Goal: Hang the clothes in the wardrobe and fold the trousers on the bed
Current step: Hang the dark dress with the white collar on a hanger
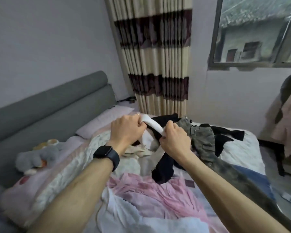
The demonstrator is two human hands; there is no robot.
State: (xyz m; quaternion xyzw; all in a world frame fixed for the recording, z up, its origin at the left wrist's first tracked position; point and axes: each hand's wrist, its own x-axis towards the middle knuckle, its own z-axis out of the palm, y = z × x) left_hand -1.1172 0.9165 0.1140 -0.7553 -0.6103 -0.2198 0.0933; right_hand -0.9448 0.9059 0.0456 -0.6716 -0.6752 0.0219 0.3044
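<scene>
Two hands are held above the bed (242, 153), and a white garment (152, 126) is gripped between them. The left hand (126, 130) is closed in a fist around one end of the garment's upper edge. The right hand (174, 140) is closed around the other end, so that the edge is stretched in a band from fist to fist. The remaining white cloth is draped below both hands onto the heap of clothes.

A black garment (163, 167) is located directly beneath the right hand; whether it is also gripped cannot be told. Camouflage trousers (203, 142) are spread unfolded on the bed just to the right of the right hand. A crumpled pink garment (151, 195) is laid nearer than both hands, between the forearms.

A dark watch (107, 155) is worn on the left wrist. A grey plush toy (37, 157) is placed well to the left of the left hand, in front of the grey headboard (49, 105). A striped curtain (154, 56) is hung beyond the hands, and a window (255, 31) is set beyond and to the right of the right hand.
</scene>
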